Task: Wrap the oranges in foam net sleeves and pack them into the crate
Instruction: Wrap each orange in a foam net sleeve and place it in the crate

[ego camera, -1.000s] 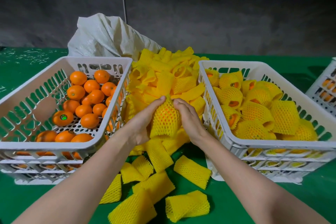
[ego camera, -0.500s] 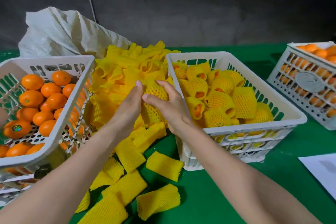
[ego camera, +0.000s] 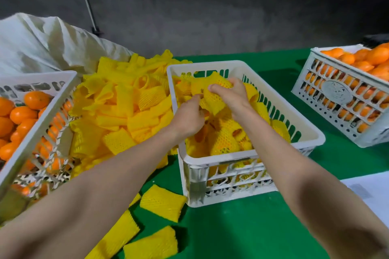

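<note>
Both hands hold one orange wrapped in a yellow foam net sleeve over the white packing crate in the middle. My right hand grips it from above and the right. My left hand pinches the sleeve's left end. Under them the crate holds several wrapped oranges. A pile of empty yellow sleeves lies left of the crate. At the far left, a white crate holds bare oranges.
A third white crate full of oranges stands at the right. A white sack lies behind the sleeve pile. Loose sleeves lie on the green table near me. A white sheet of paper lies at the right edge.
Both hands have carried the sleeved orange right, from over the sleeve pile to over the middle crate. My view has turned right, bringing the third crate in.
</note>
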Available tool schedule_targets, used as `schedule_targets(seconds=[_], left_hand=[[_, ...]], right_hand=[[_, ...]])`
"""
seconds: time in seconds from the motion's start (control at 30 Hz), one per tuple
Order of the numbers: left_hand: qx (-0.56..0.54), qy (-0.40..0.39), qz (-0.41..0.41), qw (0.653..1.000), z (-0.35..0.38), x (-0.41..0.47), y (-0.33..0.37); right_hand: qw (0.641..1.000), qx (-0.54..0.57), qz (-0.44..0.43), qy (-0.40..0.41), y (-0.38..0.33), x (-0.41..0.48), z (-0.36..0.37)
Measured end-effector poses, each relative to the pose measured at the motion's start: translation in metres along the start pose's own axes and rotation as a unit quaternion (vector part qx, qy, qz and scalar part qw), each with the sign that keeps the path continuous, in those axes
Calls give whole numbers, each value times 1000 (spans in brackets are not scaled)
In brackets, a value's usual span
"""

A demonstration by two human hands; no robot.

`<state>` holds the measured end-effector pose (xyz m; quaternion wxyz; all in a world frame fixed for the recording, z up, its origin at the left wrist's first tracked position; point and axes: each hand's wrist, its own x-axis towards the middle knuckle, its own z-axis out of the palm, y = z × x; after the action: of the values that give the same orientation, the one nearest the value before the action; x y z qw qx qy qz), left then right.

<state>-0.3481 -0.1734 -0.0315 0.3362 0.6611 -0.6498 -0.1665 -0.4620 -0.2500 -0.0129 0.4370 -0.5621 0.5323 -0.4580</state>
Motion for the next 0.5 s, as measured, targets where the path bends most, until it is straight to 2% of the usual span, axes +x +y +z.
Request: schedule_targets(seconds=[0.1,0.3,0.37,0.43,0.5], left_hand=[[110,-47,-2,993,7,11,-7],[89,-15,-1,996,8,12,-18],[94,-10,2,996,8,12,-20],[97,-7,5,995,8,12,-20],[91,-1,3,996,8,12,-20]], right_hand=[[999,-40,-8,17,1,43,-10],[978,-160,-92,96,4,101,8],[959,-252,-116,59,16,111,20],[928,-358,-104,26,24,117,28],[899,-425,-101,35,24,118,32]])
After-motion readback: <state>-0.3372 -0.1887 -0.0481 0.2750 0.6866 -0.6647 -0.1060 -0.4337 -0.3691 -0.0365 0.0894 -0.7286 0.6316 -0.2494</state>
